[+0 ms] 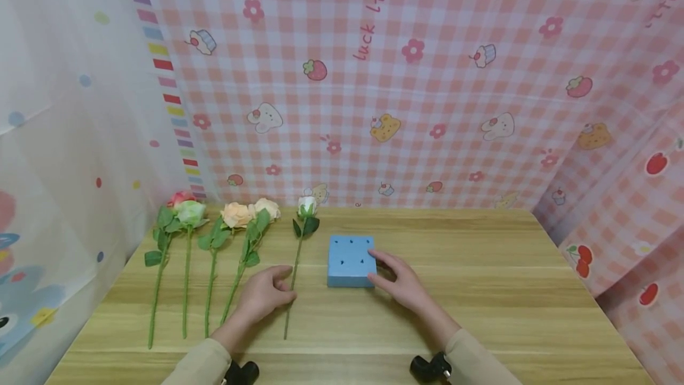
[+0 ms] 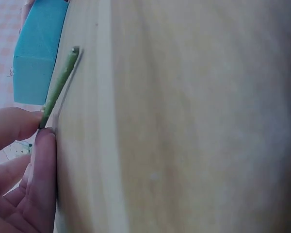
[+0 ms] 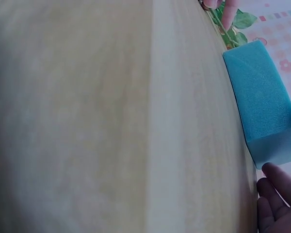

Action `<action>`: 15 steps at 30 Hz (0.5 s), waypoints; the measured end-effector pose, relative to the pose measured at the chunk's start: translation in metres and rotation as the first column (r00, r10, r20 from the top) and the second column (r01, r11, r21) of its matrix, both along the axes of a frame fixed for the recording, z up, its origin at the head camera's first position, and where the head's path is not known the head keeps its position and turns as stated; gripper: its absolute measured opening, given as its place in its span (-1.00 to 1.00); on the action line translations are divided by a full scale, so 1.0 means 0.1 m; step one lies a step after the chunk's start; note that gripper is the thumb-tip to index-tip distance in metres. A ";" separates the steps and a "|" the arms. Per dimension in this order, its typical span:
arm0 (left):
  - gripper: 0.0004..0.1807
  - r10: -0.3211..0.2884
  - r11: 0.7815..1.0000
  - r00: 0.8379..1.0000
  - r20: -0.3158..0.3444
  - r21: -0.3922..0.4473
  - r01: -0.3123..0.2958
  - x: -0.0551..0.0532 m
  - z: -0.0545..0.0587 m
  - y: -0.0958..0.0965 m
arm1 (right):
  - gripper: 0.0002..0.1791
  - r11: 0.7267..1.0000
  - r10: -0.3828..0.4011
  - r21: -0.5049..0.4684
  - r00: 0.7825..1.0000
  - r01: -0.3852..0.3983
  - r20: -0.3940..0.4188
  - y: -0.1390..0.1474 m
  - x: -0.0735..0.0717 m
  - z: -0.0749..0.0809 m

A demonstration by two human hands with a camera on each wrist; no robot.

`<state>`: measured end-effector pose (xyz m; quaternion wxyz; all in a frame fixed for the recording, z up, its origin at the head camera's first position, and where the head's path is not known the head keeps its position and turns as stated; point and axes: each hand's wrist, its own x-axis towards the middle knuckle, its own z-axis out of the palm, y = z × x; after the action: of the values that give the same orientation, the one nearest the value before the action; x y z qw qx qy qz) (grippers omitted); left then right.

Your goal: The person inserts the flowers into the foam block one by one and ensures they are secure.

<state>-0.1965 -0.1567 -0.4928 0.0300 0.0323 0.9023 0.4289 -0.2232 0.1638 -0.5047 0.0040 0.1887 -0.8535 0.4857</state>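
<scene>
A white artificial rose [image 1: 307, 207] lies on the table with its thin green stem toward me. My left hand [image 1: 267, 293] pinches that stem [image 2: 60, 87] between thumb and fingertip, at its lower half. To its right sits a blue foam block [image 1: 351, 260] with several small dark holes in its top. My right hand [image 1: 403, 284] is at the block's right side, fingers loosely spread. Its thumb and a fingertip rest right at the block's edge. In the right wrist view the block [image 3: 264, 94] stands just beyond these fingertips.
Left of the left hand lie several more artificial roses: a pink one [image 1: 181, 197], a green one [image 1: 189, 212] and two peach ones, [image 1: 237, 215] the left of them. The wooden table [image 1: 481, 290] ends at a checked cloth [image 1: 449, 165] behind.
</scene>
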 end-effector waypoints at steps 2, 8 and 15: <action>-0.39 0.001 0.999 1.000 0.025 0.039 -0.002 0.00 0.01 0.00 | -0.41 1.000 -0.014 0.014 1.000 0.014 0.008 0.00 0.00 -0.01; -0.39 -0.012 0.979 0.995 0.104 0.202 -0.009 -0.01 0.00 -0.01 | -0.42 0.999 -0.039 0.030 0.998 0.037 0.044 0.00 0.00 -0.01; -0.39 -0.029 0.970 0.992 0.120 0.242 -0.001 -0.02 0.01 -0.02 | -0.44 0.999 -0.048 0.015 0.996 0.047 0.069 -0.01 0.01 0.01</action>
<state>-0.1983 -0.1587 -0.4921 0.0844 0.0156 0.8397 0.5362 -0.2226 0.1627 -0.5038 -0.0152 0.1513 -0.8606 0.4860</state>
